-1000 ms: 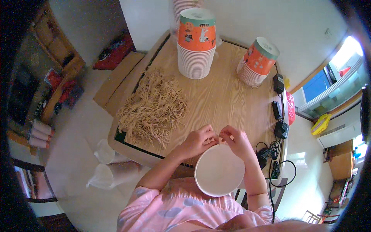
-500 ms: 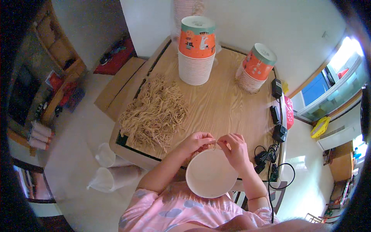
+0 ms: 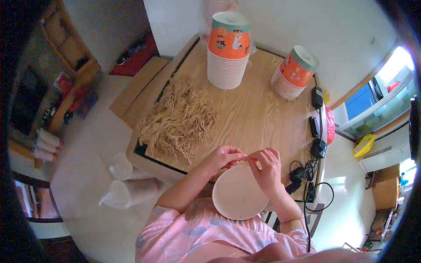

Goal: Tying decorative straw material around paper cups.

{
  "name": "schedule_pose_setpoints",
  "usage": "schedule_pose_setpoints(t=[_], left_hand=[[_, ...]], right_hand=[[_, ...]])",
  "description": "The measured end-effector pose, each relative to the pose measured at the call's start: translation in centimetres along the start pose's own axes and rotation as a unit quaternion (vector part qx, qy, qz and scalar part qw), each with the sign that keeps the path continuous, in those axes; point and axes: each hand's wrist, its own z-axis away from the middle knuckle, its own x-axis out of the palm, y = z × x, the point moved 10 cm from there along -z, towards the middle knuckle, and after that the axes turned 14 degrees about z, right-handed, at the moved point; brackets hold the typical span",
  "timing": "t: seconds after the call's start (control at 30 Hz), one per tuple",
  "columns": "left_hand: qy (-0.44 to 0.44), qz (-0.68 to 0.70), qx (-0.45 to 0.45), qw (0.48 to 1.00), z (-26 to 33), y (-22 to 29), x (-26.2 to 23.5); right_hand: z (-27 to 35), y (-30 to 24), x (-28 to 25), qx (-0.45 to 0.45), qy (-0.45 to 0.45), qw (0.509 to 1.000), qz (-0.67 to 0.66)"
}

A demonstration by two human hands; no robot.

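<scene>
A white paper bucket (image 3: 240, 193) is tipped against my body at the table's near edge, its open mouth facing up toward me. My left hand (image 3: 227, 158) and my right hand (image 3: 265, 167) meet at its far rim, fingertips pinched close together. Between them runs a short length of thin brown paper cord (image 3: 246, 159), partly hidden by the fingers. A loose heap of the same tan cords (image 3: 180, 120) lies on the table's left side.
On the wood-grain table (image 3: 250, 118), a tall upside-down stack of orange-and-green buckets (image 3: 228, 50) and a shorter stack (image 3: 294, 72) stand at the back. Black adapters and cables (image 3: 309, 171) run along the right edge. Bagged stacks (image 3: 131, 193) lie on the floor at left.
My hands stay at the bucket's rim, fingertips drawn slightly nearer each other over the cord. The bucket is tilted a little differently, and the whole view has shifted slightly.
</scene>
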Motion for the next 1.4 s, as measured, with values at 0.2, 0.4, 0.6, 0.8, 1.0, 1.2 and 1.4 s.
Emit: schedule_pose_setpoints(t=[0.2, 0.4, 0.6, 0.8, 1.0, 1.2, 1.4], left_hand=[[0.001, 0.029, -0.005, 1.0, 0.3, 0.0, 0.2], [0.039, 0.055, -0.017, 0.998, 0.4, -0.9, -0.5], [0.08, 0.068, -0.009, 0.994, 0.6, -1.2, -1.1], [0.075, 0.089, -0.012, 0.993, 0.3, -1.5, -1.7], [0.058, 0.095, -0.008, 0.994, 0.1, -1.5, -1.6], [0.068, -0.026, 0.069, 0.995, 0.1, -0.1, -1.6], [0.071, -0.153, 0.143, 0.975, 0.9, 1.6, -1.1]], right_hand=[[0.4, -0.3, 0.4, -0.002, -0.016, 1.0, 0.017], [0.8, -0.3, 0.9, -0.007, -0.029, 0.999, 0.045], [1.5, -1.5, 1.1, -0.026, -0.055, 0.994, 0.086], [2.3, -1.4, 2.2, -0.022, -0.118, 0.986, 0.113], [2.2, -1.0, 2.1, -0.027, -0.142, 0.987, 0.068], [0.3, 1.4, 1.8, 0.014, -0.139, 0.987, -0.077], [0.7, 4.5, 7.1, 0.139, -0.278, 0.919, -0.242]])
